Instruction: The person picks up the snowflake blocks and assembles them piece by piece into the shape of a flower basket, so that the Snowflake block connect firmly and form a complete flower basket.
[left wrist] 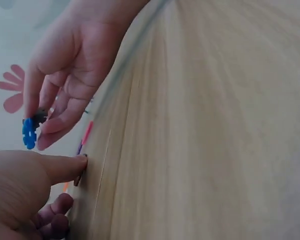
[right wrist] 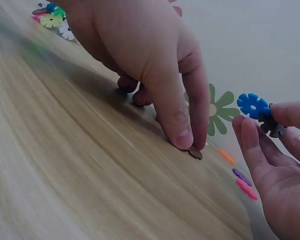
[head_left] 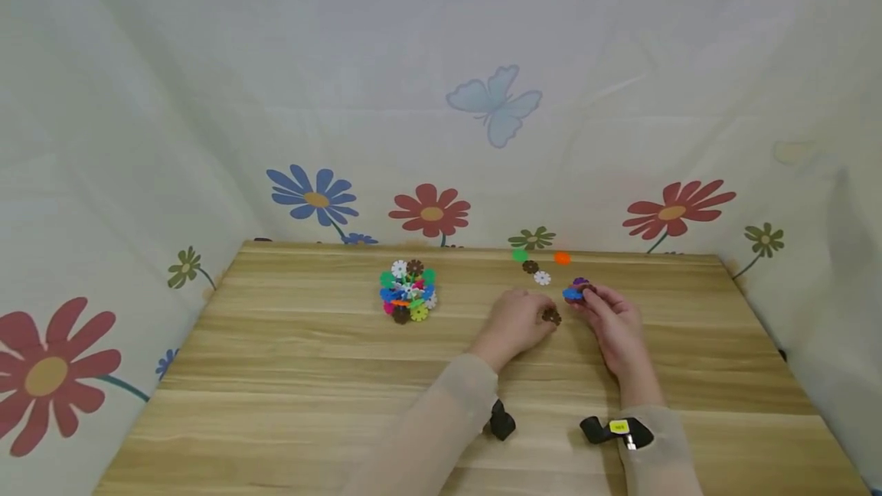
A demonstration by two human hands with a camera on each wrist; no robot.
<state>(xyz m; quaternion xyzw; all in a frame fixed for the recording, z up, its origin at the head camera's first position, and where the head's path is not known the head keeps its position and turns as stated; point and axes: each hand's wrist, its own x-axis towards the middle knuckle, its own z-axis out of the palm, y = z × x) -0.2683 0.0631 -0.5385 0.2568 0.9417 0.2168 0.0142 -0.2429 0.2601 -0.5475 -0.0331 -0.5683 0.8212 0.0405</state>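
Note:
My left hand (head_left: 515, 325) is low over the table, thumb and a fingertip pinching a brown snowflake disc (right wrist: 195, 153) at the wood surface. To its right, my right hand (head_left: 615, 324) is raised and holds a blue snowflake disc (right wrist: 253, 106) together with a dark brown disc (right wrist: 271, 126) between thumb and fingers. The two held discs touch at their edges; whether their slots interlock I cannot tell. Behind the right hand a purple disc (right wrist: 242, 177) and a pink disc (right wrist: 246, 189) lie flat.
A ball-like cluster of many-coloured joined discs (head_left: 408, 291) sits left of the hands. Near the table's back edge lie loose green (head_left: 520, 255), brown (head_left: 530, 267), white (head_left: 542, 278) and orange (head_left: 562, 258) discs. A flower-printed curtain (head_left: 344, 136) hangs behind the wooden table (head_left: 296, 373).

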